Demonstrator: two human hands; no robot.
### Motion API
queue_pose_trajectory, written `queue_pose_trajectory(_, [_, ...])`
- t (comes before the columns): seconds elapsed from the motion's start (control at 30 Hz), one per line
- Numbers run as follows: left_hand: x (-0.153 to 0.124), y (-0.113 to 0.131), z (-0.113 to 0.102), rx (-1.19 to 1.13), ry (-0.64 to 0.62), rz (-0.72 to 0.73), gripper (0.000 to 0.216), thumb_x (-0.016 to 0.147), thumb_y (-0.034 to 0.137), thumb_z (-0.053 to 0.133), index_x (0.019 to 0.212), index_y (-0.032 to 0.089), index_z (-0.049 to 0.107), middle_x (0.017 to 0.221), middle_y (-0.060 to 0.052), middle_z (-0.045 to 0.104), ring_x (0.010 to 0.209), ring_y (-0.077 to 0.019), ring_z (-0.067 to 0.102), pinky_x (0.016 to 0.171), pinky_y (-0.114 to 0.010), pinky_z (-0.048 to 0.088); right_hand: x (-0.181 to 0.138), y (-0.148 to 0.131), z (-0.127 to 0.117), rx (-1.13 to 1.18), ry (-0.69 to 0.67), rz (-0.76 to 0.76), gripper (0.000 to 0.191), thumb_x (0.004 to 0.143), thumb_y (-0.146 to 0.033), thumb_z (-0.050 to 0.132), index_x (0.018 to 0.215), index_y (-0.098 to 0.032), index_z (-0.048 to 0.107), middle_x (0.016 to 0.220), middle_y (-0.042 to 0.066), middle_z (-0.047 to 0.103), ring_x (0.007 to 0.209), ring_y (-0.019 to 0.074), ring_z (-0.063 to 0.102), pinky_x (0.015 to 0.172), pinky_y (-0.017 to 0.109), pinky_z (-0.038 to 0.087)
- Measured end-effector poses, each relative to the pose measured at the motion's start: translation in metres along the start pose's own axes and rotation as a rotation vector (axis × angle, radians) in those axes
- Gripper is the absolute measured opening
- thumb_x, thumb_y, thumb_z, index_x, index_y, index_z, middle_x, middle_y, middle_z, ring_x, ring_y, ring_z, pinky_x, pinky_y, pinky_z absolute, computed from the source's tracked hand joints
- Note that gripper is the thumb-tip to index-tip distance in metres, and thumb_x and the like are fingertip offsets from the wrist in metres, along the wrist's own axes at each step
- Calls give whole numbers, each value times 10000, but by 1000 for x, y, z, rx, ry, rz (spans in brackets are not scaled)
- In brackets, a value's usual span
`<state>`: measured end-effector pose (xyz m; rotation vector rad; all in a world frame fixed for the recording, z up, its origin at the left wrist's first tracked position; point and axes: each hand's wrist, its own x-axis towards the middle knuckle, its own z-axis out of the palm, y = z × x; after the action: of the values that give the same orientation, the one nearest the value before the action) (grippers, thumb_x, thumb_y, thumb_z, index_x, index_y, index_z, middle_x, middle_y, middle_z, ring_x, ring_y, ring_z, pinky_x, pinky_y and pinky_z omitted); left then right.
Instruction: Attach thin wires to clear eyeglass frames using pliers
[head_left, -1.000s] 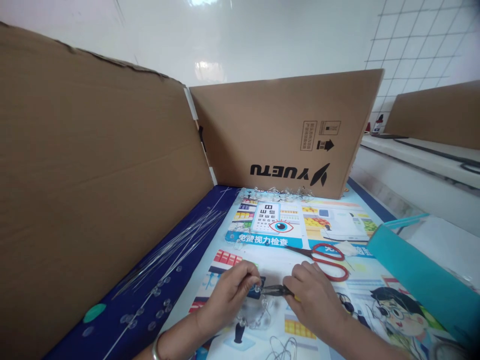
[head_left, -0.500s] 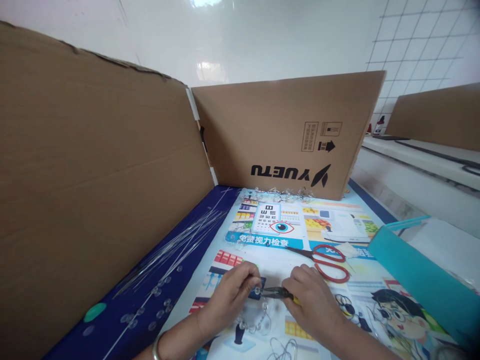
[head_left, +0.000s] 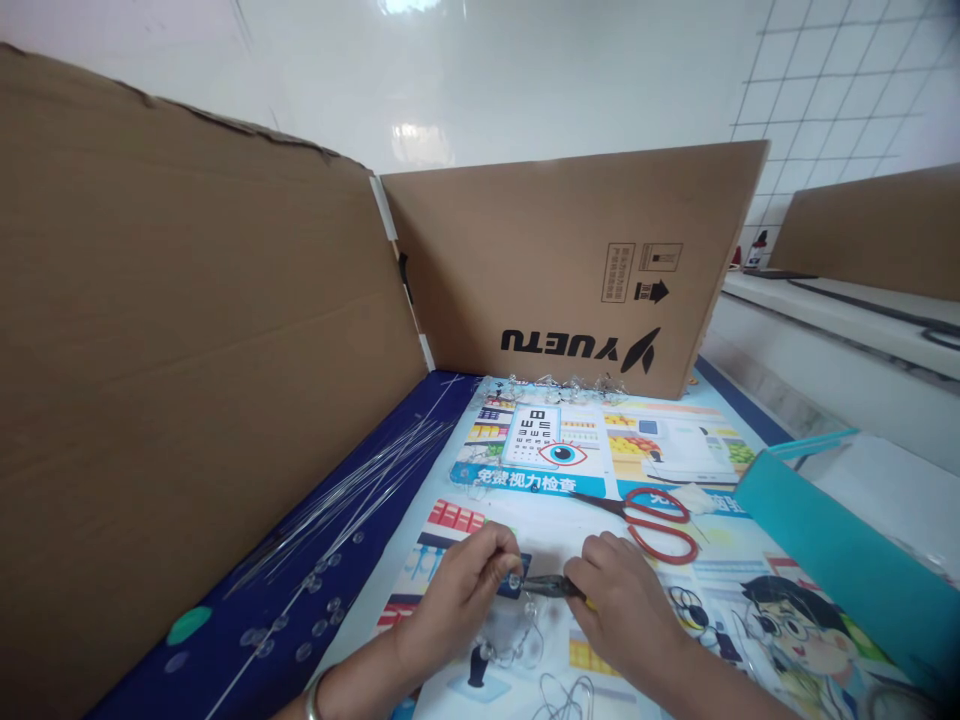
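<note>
My left hand (head_left: 463, 585) pinches a clear bead (head_left: 514, 581) at the end of a beaded wire strand (head_left: 513, 655), which hangs in a loop below the fingers. In my right hand (head_left: 624, 605) is a pair of pliers (head_left: 549, 586) with dark jaws and a bit of yellow handle showing. The plier tips point left and meet the wire beside the bead; whether they grip it is too small to tell. Beyond both hands lie red-handled scissors (head_left: 660, 541), their blades pointing left. A tangle of thin wire (head_left: 564, 697) rests nearer to me.
Cardboard panels (head_left: 202, 330) stand at the left and back. Loose clear beads (head_left: 320, 628), long wires (head_left: 360, 480) and a green disc (head_left: 189, 625) lie at left. Beaded pieces (head_left: 574, 386) line the back panel. A teal box (head_left: 840, 570) sits at right.
Both hands keep nearly the same place, with the plier tips still at the bead. The pliers appear very slightly turned; nothing has been let go.
</note>
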<state>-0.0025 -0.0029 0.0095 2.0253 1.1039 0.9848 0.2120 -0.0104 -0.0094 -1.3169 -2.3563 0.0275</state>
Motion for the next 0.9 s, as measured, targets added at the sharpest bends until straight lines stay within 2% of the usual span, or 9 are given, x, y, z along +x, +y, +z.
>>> queue_pose_trajectory(0.9, [-1, -1, 0, 47, -5, 61, 194, 922, 230, 384, 782, 171, 504, 717, -12, 541, 654, -135, 488, 618, -230, 374, 0, -3, -2, -47, -40, 21, 51, 765, -191, 570, 720, -210, 558, 751, 9, 521, 740, 164, 437, 640, 293, 272])
